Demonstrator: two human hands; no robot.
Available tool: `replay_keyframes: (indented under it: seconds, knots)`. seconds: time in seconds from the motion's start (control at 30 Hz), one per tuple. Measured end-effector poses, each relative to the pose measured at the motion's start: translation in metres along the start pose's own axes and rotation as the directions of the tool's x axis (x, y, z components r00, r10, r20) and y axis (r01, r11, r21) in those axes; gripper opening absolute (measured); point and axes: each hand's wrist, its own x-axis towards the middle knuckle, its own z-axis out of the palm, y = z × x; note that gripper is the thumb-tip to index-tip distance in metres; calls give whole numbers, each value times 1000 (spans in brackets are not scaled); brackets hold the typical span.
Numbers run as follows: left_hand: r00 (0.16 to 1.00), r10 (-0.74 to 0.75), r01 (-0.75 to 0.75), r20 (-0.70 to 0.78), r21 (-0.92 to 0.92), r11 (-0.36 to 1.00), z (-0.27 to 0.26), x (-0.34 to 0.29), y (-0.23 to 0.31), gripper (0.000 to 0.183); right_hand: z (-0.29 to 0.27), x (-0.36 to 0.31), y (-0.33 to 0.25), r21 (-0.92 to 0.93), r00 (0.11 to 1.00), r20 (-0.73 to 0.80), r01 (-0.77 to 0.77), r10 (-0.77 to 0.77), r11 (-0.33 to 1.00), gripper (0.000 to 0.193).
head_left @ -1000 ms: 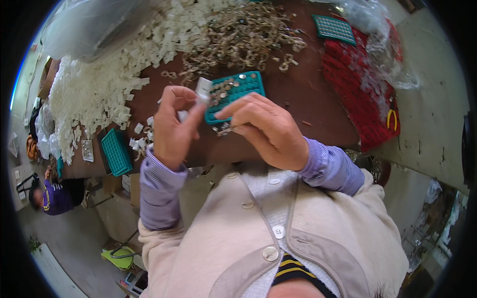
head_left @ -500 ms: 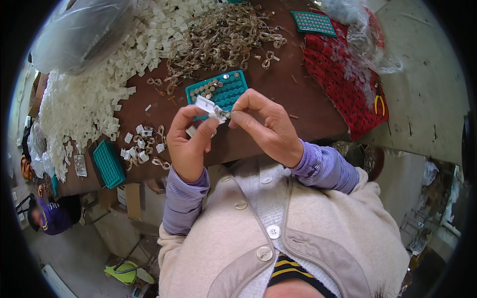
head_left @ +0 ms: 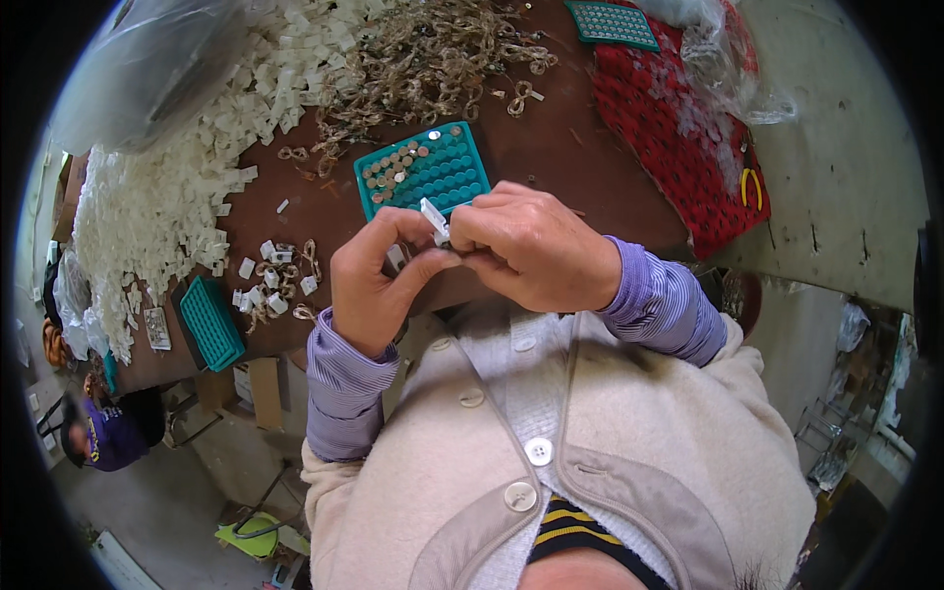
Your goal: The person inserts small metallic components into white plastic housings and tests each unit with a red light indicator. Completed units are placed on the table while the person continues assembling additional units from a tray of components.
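Over the near edge of the teal tray (head_left: 479, 157), a small white plastic case (head_left: 434, 218) is pinched between the thumb and fingers of my left hand (head_left: 382, 270). Curled against its near end is my right hand (head_left: 539, 246), fingers and thumb closed on it; they hide that end and anything small between them. Small round metal discs (head_left: 393, 162) fill pockets on the tray's left side, and a few lie farther right. Left of my left hand, several small white cases (head_left: 275, 278) lie with bundles of thin coiled wire (head_left: 311, 258).
A large heap of white plastic pieces (head_left: 167, 206) covers the left side, beneath a clear bag (head_left: 147, 79). Coiled wires (head_left: 433, 59) pile up behind the tray. A second teal tray (head_left: 212, 324) lies left. Red patterned cloth (head_left: 669, 138) and yellow-handled pliers (head_left: 751, 190) are at right.
My right hand has come in from beside the white case and closed over its near end. The case has turned more upright in my left hand. The view has shifted slightly.
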Motion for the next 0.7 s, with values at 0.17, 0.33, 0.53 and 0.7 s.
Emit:
replay_keyframes:
  seconds: [0.17,0.33,0.53,0.7]
  knots:
    - [918,-391,348,-62,-345,872,21,-7,19,20,0,-8,8,-235,965,-241,42,-100,971,14]
    - [822,-570,407,19,-720,562,29,-4,12,21,10,-14,14,-129,939,-344,-19,-27,992,14]
    - [861,-504,382,-67,-568,729,38,-9,-4,15,14,-9,15,-234,930,-347,42,-123,971,16]
    - [872,-484,301,-69,-704,643,36,-14,-12,16,14,6,17,-327,940,-254,139,-229,935,16]
